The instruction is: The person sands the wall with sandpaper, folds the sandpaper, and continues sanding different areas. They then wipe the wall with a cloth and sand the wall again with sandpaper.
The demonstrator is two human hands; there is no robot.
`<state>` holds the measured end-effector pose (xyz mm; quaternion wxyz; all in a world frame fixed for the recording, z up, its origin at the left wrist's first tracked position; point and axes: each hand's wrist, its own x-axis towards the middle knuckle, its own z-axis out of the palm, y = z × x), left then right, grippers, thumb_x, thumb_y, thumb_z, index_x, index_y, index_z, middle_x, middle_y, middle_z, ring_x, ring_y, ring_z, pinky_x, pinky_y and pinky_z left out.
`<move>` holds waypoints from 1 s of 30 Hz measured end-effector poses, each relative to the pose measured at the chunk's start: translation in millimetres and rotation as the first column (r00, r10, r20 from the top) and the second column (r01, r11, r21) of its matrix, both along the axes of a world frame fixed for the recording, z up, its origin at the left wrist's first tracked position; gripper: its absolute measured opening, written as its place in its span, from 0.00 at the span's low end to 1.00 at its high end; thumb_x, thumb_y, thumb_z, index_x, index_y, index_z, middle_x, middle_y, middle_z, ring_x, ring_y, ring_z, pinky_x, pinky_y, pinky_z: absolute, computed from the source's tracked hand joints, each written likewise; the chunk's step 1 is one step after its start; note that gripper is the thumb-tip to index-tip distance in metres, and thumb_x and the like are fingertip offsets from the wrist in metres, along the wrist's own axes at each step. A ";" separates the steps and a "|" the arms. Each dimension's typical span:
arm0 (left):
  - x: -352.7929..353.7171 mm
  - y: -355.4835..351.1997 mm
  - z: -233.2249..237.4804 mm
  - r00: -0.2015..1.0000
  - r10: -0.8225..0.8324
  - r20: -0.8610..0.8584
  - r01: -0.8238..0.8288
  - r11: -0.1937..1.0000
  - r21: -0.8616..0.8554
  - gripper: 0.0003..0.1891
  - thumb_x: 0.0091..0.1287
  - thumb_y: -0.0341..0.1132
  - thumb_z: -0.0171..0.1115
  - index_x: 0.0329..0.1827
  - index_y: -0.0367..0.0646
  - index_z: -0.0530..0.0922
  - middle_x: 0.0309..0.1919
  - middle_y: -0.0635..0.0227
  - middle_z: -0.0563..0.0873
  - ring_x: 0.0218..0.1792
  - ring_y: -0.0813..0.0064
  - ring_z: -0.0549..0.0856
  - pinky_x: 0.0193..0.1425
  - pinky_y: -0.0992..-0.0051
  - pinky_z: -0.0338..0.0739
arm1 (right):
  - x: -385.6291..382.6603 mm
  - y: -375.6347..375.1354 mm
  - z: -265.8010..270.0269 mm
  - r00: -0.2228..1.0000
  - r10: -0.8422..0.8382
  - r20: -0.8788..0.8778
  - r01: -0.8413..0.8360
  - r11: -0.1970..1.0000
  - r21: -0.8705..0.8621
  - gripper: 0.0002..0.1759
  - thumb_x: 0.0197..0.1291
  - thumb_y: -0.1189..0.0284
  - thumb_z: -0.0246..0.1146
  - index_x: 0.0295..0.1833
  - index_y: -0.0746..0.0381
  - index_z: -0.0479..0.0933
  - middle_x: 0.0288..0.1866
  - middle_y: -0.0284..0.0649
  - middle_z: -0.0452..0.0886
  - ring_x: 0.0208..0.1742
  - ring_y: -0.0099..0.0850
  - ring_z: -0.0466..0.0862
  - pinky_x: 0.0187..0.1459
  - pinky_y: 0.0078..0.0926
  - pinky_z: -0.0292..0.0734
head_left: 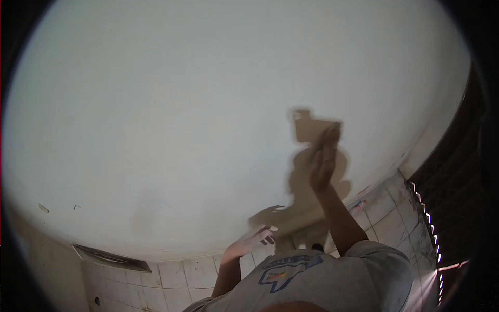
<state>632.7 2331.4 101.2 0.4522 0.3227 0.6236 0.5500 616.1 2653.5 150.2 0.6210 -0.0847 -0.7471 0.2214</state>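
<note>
A broad white wall (171, 104) fills most of the head view. My right hand (326, 151) is raised against it, fingers extended upward and pressed together. Something small and dark shows at the fingertips, but I cannot make out what it is. Beside the fingers, a brown angular shape (311, 130) lies on the wall; it looks like a shadow. Lower down, my left hand (254, 241) is held near the wall's lower part, fingers loosely bent and apart, with nothing visible in it.
Below the white surface runs a band of pale tiles (176, 273). A dark rectangular recess or panel (112, 258) sits at the lower left. On the right is a dark corrugated surface (447, 171) with light along its edge. My grey shirt (322, 281) shows at the bottom.
</note>
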 end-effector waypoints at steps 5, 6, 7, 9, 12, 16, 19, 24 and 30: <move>-20.1 -1.1 -17.0 0.995 0.011 0.095 -0.010 1.000 -0.013 0.23 0.83 0.50 0.49 0.68 0.43 0.75 0.52 0.65 0.82 0.54 0.74 0.83 0.59 0.71 0.77 | 1.2 -23.2 -128.8 0.944 0.211 0.253 -0.262 0.947 0.188 0.30 0.64 0.75 0.53 0.72 0.72 0.72 0.76 0.60 0.69 0.79 0.58 0.66 0.80 0.55 0.55; -24.6 -2.1 -18.0 0.997 -0.020 0.074 0.018 0.999 0.031 0.22 0.84 0.49 0.49 0.67 0.42 0.76 0.52 0.66 0.82 0.53 0.74 0.82 0.59 0.72 0.77 | 10.2 -13.0 -152.2 0.926 0.205 0.316 -0.280 0.935 0.216 0.32 0.60 0.76 0.54 0.72 0.69 0.73 0.76 0.57 0.71 0.78 0.58 0.67 0.80 0.56 0.57; -27.4 -3.7 -13.8 0.998 -0.031 0.049 0.029 0.999 0.043 0.22 0.84 0.46 0.49 0.68 0.40 0.75 0.52 0.65 0.83 0.53 0.73 0.83 0.60 0.72 0.76 | 19.5 -4.0 -159.5 0.940 0.160 0.301 -0.233 0.946 0.226 0.30 0.63 0.75 0.53 0.72 0.70 0.73 0.76 0.57 0.71 0.79 0.57 0.67 0.80 0.55 0.57; -33.0 -7.7 -5.3 0.999 -0.052 -0.009 0.053 0.996 0.068 0.21 0.83 0.42 0.50 0.69 0.36 0.72 0.52 0.63 0.84 0.53 0.72 0.84 0.61 0.72 0.75 | 20.6 20.5 -162.3 0.963 0.069 0.262 -0.135 0.960 0.247 0.27 0.70 0.73 0.51 0.71 0.71 0.73 0.75 0.58 0.71 0.79 0.56 0.67 0.80 0.54 0.57; -35.5 -23.0 -15.6 0.996 -0.041 -0.074 0.045 0.997 0.056 0.21 0.84 0.42 0.50 0.70 0.37 0.72 0.51 0.64 0.84 0.52 0.73 0.83 0.60 0.72 0.74 | 27.4 35.4 -130.7 0.973 -0.010 0.232 -0.058 0.958 0.282 0.28 0.69 0.74 0.51 0.73 0.71 0.71 0.76 0.58 0.71 0.78 0.57 0.68 0.78 0.54 0.60; -36.9 -37.9 -17.3 0.983 -0.053 -0.175 0.045 0.998 -0.049 0.21 0.83 0.41 0.51 0.71 0.38 0.72 0.53 0.63 0.84 0.55 0.71 0.82 0.61 0.70 0.74 | 2.2 59.5 -38.3 0.975 -0.116 -0.188 0.088 0.985 -0.151 0.27 0.76 0.72 0.45 0.76 0.72 0.66 0.82 0.56 0.61 0.83 0.53 0.60 0.81 0.47 0.54; -32.6 -41.1 -13.5 0.995 -0.058 -0.084 0.054 0.997 -0.046 0.21 0.83 0.41 0.51 0.72 0.39 0.72 0.54 0.63 0.84 0.56 0.70 0.82 0.62 0.70 0.74 | 5.6 70.7 24.6 0.965 -0.213 -0.154 0.182 0.964 -0.193 0.28 0.79 0.70 0.43 0.78 0.72 0.63 0.83 0.57 0.58 0.85 0.51 0.55 0.83 0.43 0.48; -28.7 -31.3 -8.5 0.998 -0.056 -0.042 0.055 0.998 -0.010 0.22 0.83 0.43 0.51 0.72 0.40 0.72 0.55 0.63 0.84 0.57 0.70 0.83 0.61 0.69 0.75 | -24.7 22.3 15.9 0.968 0.035 -0.249 -0.069 0.989 -0.128 0.28 0.78 0.71 0.42 0.79 0.71 0.62 0.82 0.56 0.61 0.84 0.54 0.56 0.83 0.45 0.46; -27.9 -6.4 -3.3 0.997 -0.015 -0.074 0.015 1.000 0.007 0.22 0.83 0.44 0.51 0.71 0.39 0.72 0.52 0.63 0.86 0.54 0.70 0.84 0.58 0.71 0.75 | -17.1 -8.2 -76.8 0.991 0.124 0.051 -0.134 0.911 0.391 0.29 0.79 0.70 0.41 0.81 0.68 0.59 0.83 0.53 0.61 0.85 0.48 0.56 0.84 0.48 0.43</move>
